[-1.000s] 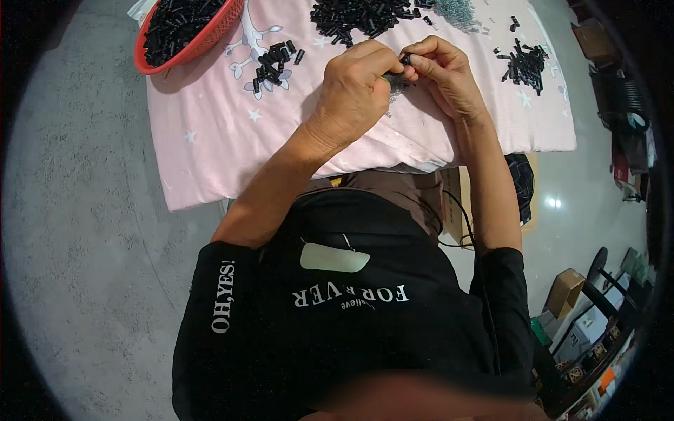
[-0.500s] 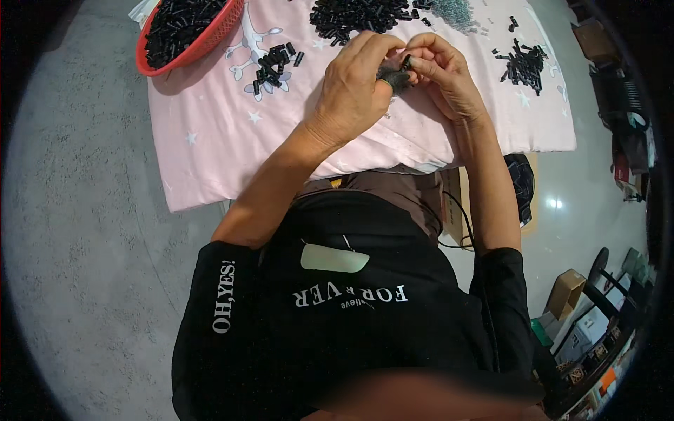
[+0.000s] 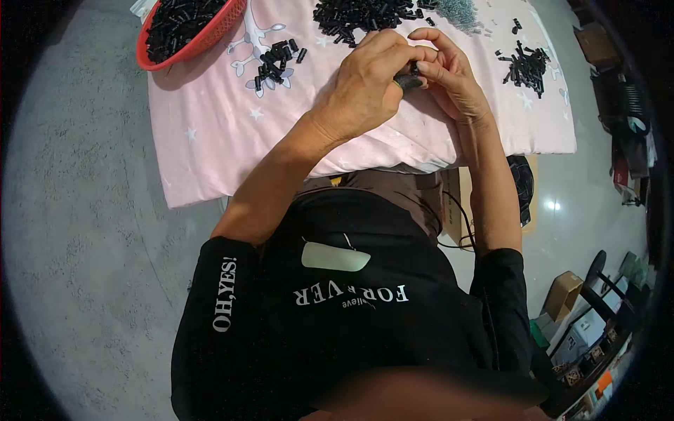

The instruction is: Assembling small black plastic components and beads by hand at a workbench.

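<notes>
Above the pink cloth, my left hand (image 3: 368, 77) and my right hand (image 3: 453, 78) meet at the fingertips. The left hand is closed around a dark rounded object (image 3: 408, 83) with a yellow-green edge; fingers cover most of it, so its kind cannot be made out. Between my right thumb and forefinger is a small black part (image 3: 414, 68), mostly hidden by the fingers. Just beyond the hands lies a large heap of short black tubular parts (image 3: 358, 17). A smaller group of black tubular parts (image 3: 274, 64) rests to the left of my left hand.
A red plastic basket (image 3: 200, 43) full of black parts stands at the far left of the pink cloth (image 3: 232, 151). Small silvery metal pieces (image 3: 460, 14) are heaped at the back. Thin black pieces (image 3: 526, 70) lie at the right. Boxes (image 3: 563, 296) stand on the floor.
My left hand has shifted slightly right and its fingers have closed further over the dark object, which now shows at a different angle. The right forefinger has lifted and straightened a little.
</notes>
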`<action>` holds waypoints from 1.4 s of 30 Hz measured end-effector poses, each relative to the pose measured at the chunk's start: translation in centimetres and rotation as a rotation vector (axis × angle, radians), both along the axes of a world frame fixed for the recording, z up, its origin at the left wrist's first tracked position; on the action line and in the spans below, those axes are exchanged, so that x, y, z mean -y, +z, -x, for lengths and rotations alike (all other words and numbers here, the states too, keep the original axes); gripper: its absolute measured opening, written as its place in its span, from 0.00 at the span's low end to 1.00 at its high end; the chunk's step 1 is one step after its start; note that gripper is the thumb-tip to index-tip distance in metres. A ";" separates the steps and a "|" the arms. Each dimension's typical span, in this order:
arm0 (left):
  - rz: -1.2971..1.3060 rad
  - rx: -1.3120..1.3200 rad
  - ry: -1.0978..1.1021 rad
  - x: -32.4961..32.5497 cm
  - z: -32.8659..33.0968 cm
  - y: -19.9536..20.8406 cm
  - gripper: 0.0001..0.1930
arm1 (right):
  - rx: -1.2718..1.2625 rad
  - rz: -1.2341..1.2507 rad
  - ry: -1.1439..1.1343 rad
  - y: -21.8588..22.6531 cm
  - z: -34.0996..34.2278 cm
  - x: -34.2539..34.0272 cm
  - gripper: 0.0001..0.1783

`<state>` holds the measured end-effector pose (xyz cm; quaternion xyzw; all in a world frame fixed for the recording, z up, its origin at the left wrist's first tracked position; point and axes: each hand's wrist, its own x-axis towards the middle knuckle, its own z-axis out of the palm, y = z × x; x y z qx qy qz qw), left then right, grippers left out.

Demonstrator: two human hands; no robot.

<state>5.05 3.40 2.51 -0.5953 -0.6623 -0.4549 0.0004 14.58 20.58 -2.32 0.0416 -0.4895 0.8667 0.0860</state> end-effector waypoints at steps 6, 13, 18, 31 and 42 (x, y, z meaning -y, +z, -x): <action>-0.075 -0.070 0.038 -0.5 -0.2 -0.3 0.22 | 0.007 -0.013 0.007 0.2 0.1 0.1 0.31; -0.041 -0.042 0.097 0.1 0.1 -0.5 0.20 | 0.023 0.000 -0.026 0.2 0.0 0.7 0.30; 0.104 -0.083 0.405 2.7 4.7 -2.4 0.17 | 0.094 -0.136 -0.159 0.1 0.4 0.8 0.27; 0.128 -0.249 0.509 3.9 7.2 -4.0 0.15 | 0.069 -0.127 -0.297 -0.7 0.6 0.0 0.20; 0.162 -0.344 0.376 -1.0 4.8 -4.3 0.18 | 0.079 -0.143 -0.342 -0.4 0.7 0.7 0.14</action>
